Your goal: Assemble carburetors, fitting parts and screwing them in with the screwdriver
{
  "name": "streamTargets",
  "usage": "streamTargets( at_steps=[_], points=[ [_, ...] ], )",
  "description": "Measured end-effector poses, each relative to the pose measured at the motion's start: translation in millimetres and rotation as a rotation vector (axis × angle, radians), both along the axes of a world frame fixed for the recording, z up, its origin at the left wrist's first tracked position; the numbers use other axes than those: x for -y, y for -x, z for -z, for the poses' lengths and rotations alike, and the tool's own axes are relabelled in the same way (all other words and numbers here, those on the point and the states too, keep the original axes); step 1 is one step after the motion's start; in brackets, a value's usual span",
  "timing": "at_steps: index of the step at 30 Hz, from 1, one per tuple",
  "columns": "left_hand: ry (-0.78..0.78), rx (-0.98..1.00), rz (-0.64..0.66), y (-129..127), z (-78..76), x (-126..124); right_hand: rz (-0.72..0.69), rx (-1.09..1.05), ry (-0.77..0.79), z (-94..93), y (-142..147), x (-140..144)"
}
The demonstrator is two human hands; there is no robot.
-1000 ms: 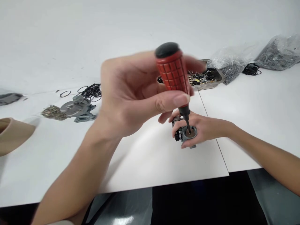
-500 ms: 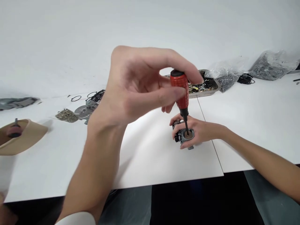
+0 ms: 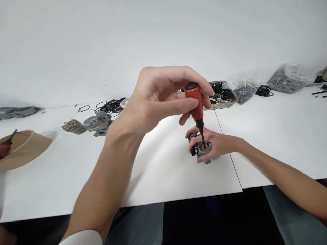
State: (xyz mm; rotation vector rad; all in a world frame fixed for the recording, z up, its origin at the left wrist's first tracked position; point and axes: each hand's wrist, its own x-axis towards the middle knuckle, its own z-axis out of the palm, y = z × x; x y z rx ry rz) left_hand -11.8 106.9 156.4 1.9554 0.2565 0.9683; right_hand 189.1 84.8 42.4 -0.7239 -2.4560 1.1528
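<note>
A red-handled screwdriver [image 3: 196, 107] stands nearly upright, gripped by my left hand [image 3: 166, 97] with thumb and fingers around its handle. Its tip reaches down into the round opening of a small grey metal housing [image 3: 207, 147], where a brown disc [image 3: 204, 148] shows. Around that housing my right hand [image 3: 213, 141] is closed, holding it on the white table [image 3: 163, 170]. Black fittings sit on the housing's left side, partly covered by my fingers.
Behind are a metal tray [image 3: 226, 103] of small parts and plastic bags [image 3: 288, 80]. To the left lie black rings [image 3: 111, 107], grey castings [image 3: 98, 121], a bag of screws [image 3: 74, 126] and a beige container [image 3: 33, 146] with another red screwdriver [image 3: 5, 148]. A blurred patch of skin shows lower left.
My left hand has come lower and slightly to the right, still around the screwdriver handle. My right hand and the housing have stayed put. The other screwdriver by the container has shifted left and tilted.
</note>
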Motion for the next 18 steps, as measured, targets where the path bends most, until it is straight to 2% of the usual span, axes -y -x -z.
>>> streamTargets(
  at_steps=[4, 7, 10, 18],
  points=[
    [-0.022, 0.01, -0.019, -2, 0.7, 0, 0.006, 0.009, -0.005, -0.7, 0, 0],
    [0.039, 0.034, -0.07, -2, 0.7, 1, 0.006, 0.012, -0.003, -1.1, 0, 0],
    [0.079, 0.017, -0.044, -1, 1.4, -2, 0.007, 0.016, 0.009, -1.2, 1, 0],
    [0.079, 0.16, -0.101, -10, 16.5, -18, 0.009, 0.037, 0.032, -4.6, 1, 0]
  ],
)
